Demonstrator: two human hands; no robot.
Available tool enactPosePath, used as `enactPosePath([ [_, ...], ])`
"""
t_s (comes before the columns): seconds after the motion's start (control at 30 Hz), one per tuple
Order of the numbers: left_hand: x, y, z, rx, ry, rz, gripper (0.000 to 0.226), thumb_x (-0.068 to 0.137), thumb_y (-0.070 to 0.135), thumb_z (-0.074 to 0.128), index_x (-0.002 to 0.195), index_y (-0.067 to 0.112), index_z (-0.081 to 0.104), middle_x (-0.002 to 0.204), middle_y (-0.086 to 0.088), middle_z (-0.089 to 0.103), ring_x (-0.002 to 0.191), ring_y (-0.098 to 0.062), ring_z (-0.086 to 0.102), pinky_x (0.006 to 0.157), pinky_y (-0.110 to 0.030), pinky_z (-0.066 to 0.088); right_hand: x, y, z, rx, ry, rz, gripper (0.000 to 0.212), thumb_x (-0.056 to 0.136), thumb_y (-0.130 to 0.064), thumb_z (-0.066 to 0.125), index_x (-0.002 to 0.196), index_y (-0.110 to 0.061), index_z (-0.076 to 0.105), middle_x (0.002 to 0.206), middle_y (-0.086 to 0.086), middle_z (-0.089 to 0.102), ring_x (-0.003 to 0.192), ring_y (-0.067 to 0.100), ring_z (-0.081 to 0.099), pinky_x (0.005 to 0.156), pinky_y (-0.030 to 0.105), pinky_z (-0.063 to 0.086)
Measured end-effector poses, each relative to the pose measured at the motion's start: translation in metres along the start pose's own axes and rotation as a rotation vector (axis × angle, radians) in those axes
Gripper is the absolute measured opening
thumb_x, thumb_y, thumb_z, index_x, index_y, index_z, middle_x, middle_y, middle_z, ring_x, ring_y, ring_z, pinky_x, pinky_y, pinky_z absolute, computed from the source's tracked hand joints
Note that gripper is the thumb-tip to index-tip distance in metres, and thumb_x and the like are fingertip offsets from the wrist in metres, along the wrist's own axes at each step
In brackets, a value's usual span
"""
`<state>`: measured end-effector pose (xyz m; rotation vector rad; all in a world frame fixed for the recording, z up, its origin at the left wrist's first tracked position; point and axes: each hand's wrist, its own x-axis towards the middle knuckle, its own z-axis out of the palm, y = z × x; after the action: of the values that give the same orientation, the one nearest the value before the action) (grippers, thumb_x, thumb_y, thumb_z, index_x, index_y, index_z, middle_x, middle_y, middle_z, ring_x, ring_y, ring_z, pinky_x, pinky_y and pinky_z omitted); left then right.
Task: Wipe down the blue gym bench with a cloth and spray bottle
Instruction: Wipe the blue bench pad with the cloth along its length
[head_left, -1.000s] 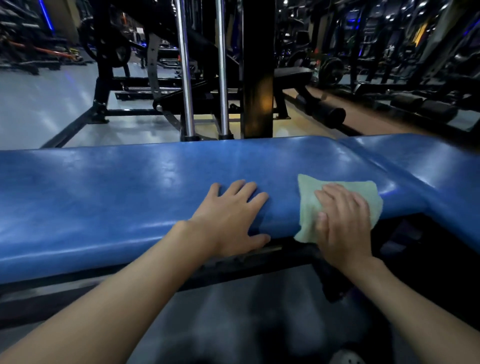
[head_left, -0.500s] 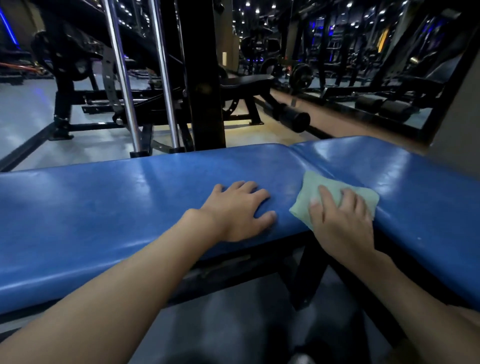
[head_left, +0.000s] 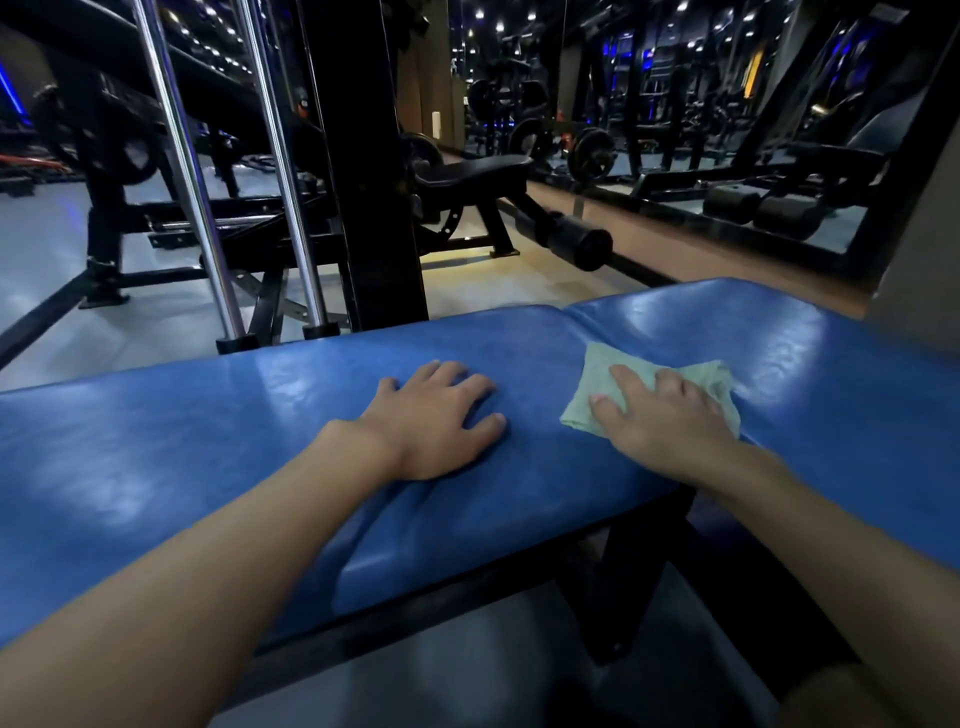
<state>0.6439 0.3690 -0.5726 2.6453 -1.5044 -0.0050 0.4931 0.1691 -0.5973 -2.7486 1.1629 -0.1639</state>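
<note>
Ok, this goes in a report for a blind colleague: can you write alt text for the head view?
A person's right hand presses a pale green cloth on a blue gym bench, near the seam between its pads; the left hand rests flat on the bench beside it. Dark weight machines stand behind.

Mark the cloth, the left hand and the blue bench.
cloth (head_left: 589, 371), head view, bare upper-left corner.
left hand (head_left: 436, 421), head view, back of the hand.
blue bench (head_left: 208, 415), head view, bare pad top.
</note>
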Motion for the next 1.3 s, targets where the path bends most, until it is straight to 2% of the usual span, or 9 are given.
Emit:
enactPosePath([
  [0.17, 0.021, -0.016, 0.003, 0.016, -0.012, 0.020, 0.050, 0.095, 0.065, 0.032, 0.138, 0.040, 0.039, 0.144, 0.009, 0.040, 0.135, -0.018, 0.036, 0.108, -0.052, 0.029, 0.049, -0.016, -0.005, 0.011, -0.138, -0.063, 0.064, 0.095, -0.062, 0.019, 0.154, -0.040, 0.008, 0.163, 0.013, 0.009, 0.147, 0.036, 0.010, 0.118, 0.050, 0.007],
  [0.3, 0.043, -0.023, 0.001, 0.019, -0.011, -0.008, 0.054, 0.096, 0.065, 0.030, 0.142, 0.038, 0.038, 0.149, 0.006, 0.038, 0.140, -0.018, 0.031, 0.111, -0.052, 0.026, 0.041, -0.012, -0.009, -0.003, -0.133, -0.086, 0.061, 0.097, -0.060, 0.022, 0.153, -0.040, 0.011, 0.161, 0.013, 0.013, 0.146, 0.034, 0.014, 0.117, 0.047, 0.009],
  [0.4, 0.054, -0.022, -0.002, 0.019, -0.050, -0.051, 0.058, 0.095, 0.067, 0.028, 0.145, 0.038, 0.036, 0.148, 0.004, 0.038, 0.136, -0.024, 0.036, 0.109, -0.053, 0.028, 0.029, -0.006, -0.007, -0.015, -0.125, -0.075, 0.059, 0.097, -0.059, 0.026, 0.152, -0.041, 0.012, 0.161, 0.011, 0.014, 0.146, 0.032, 0.014, 0.116, 0.047, 0.010],
  [0.5, 0.055, -0.022, -0.001, 0.064, -0.053, -0.042, 0.059, 0.093, 0.070, 0.028, 0.144, 0.041, 0.035, 0.142, 0.003, 0.040, 0.130, -0.028, 0.037, 0.107, -0.054, 0.030, 0.055, -0.013, -0.008, 0.005, -0.148, -0.097, 0.061, 0.096, -0.060, 0.027, 0.152, -0.041, 0.013, 0.160, 0.012, 0.016, 0.146, 0.033, 0.015, 0.116, 0.049, 0.010],
  [0.7, 0.059, -0.030, -0.001, 0.089, -0.025, -0.015, 0.055, 0.091, 0.071, 0.027, 0.139, 0.045, 0.036, 0.127, 0.007, 0.043, 0.120, -0.022, 0.040, 0.103, -0.050, 0.032, 0.091, -0.023, -0.003, 0.019, -0.172, -0.150, 0.063, 0.097, -0.061, 0.023, 0.155, -0.040, 0.009, 0.164, 0.008, 0.007, 0.149, 0.033, 0.008, 0.117, 0.051, 0.005],
  [0.9, 0.083, -0.062, -0.002, 0.056, -0.044, -0.095, 0.053, 0.092, 0.071, 0.028, 0.140, 0.048, 0.032, 0.145, 0.006, 0.036, 0.133, -0.023, 0.034, 0.106, -0.052, 0.028, 0.110, -0.028, 0.000, 0.017, -0.154, -0.161, 0.060, 0.098, -0.056, 0.030, 0.153, -0.039, 0.015, 0.161, 0.009, 0.016, 0.147, 0.029, 0.013, 0.117, 0.046, 0.008],
  [1.1, 0.095, -0.087, 0.002, 0.083, 0.018, -0.071, 0.051, 0.093, 0.070, 0.027, 0.138, 0.048, 0.036, 0.140, 0.011, 0.039, 0.130, -0.019, 0.036, 0.105, -0.051, 0.030, 0.184, -0.059, 0.011, 0.031, -0.136, -0.238, 0.060, 0.097, -0.055, 0.024, 0.153, -0.039, 0.016, 0.161, 0.006, 0.017, 0.147, 0.028, 0.018, 0.117, 0.045, 0.011],
  [1.23, 0.095, -0.118, 0.002, 0.068, -0.015, -0.093, 0.076, 0.075, 0.082, 0.005, 0.141, 0.052, 0.027, 0.145, 0.014, 0.035, 0.131, -0.018, 0.039, 0.102, -0.050, 0.032, 0.212, -0.076, 0.009, 0.113, -0.166, -0.284, 0.056, 0.096, -0.053, 0.027, 0.149, -0.035, 0.033, 0.158, 0.001, 0.030, 0.142, 0.024, 0.030, 0.116, 0.044, 0.021],
  [1.3, 0.095, -0.124, 0.001, 0.077, -0.011, -0.074, 0.078, 0.075, 0.080, 0.004, 0.143, 0.050, 0.027, 0.145, 0.015, 0.035, 0.131, -0.017, 0.039, 0.103, -0.048, 0.032, 0.217, -0.086, 0.008, 0.126, -0.174, -0.288, 0.046, 0.100, -0.047, 0.029, 0.141, -0.030, 0.042, 0.149, 0.002, 0.043, 0.131, 0.024, 0.042, 0.110, 0.045, 0.030],
])
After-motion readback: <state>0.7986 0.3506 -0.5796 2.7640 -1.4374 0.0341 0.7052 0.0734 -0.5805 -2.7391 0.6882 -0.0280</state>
